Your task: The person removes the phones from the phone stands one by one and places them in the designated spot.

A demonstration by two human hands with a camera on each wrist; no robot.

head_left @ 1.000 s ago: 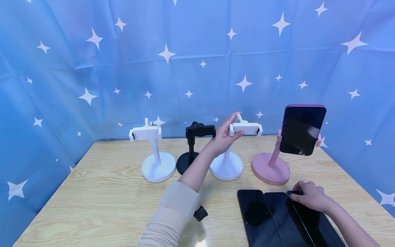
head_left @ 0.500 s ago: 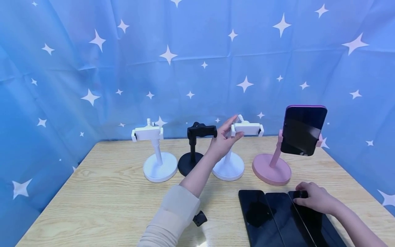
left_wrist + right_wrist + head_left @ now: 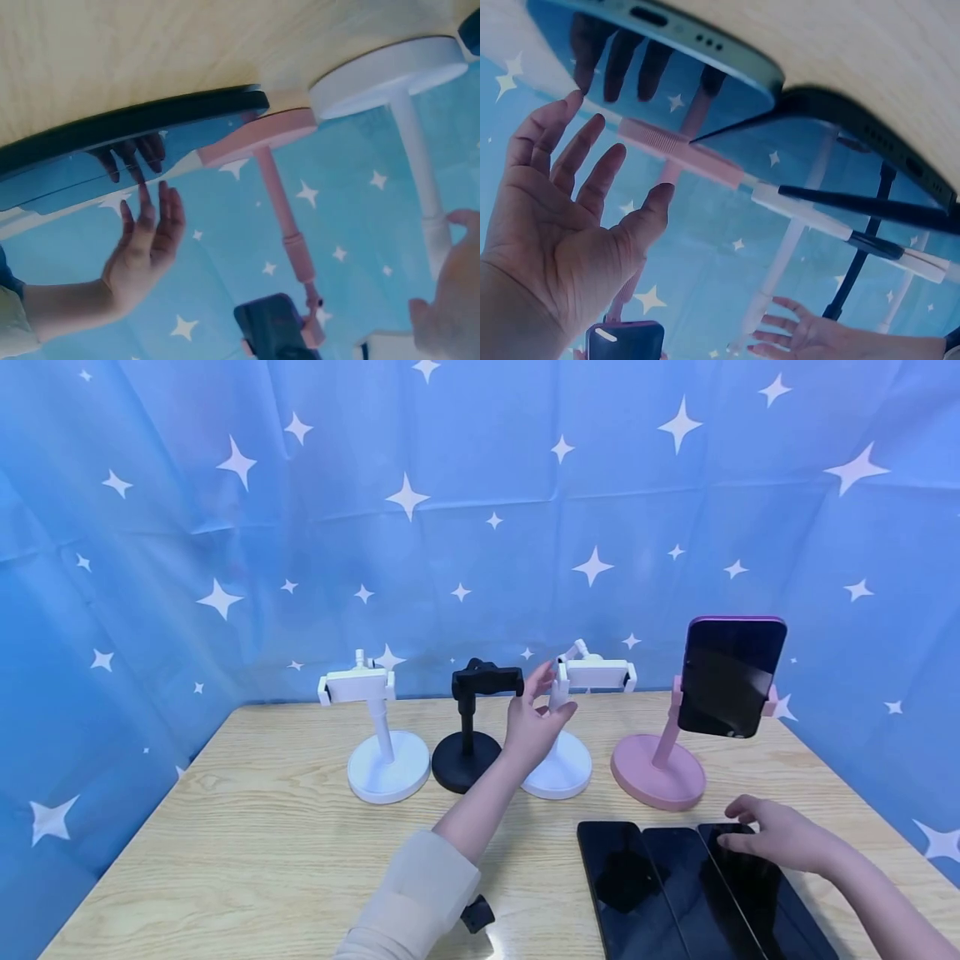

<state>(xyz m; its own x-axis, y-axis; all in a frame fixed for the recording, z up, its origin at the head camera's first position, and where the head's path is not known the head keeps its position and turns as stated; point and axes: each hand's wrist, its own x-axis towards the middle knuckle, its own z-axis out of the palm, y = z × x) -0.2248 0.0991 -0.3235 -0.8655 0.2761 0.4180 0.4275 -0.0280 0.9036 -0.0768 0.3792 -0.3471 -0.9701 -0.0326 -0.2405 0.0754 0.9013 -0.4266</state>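
My left hand (image 3: pixel 534 722) is beside the white phone stand (image 3: pixel 597 673) second from the right, thumb and fingers apart. In the left wrist view, inverted, its fingers (image 3: pixel 461 277) overlap the stand's post. My right hand (image 3: pixel 787 837) hovers at the far end of the rightmost black-screened phone (image 3: pixel 757 881), fingers spread. The right wrist view shows the palm of this right hand (image 3: pixel 566 202) with nothing in it, close by a phone's rim (image 3: pixel 712 49). Two more phones, a middle one (image 3: pixel 686 868) and a left one (image 3: pixel 618 868), lie alongside it.
A pink stand (image 3: pixel 660 772) holds an upright phone (image 3: pixel 732 677) at the right. Left of my left hand stand a black stand (image 3: pixel 487 680) and another white stand (image 3: pixel 387 768). A small black object (image 3: pixel 478 914) lies beside my left sleeve. A starry blue curtain (image 3: pixel 480 552) hangs behind.
My left hand has let go of the white stand's holder and drawn back slightly down and left. My right hand's fingers have spread and come away from the rightmost phone's far end.
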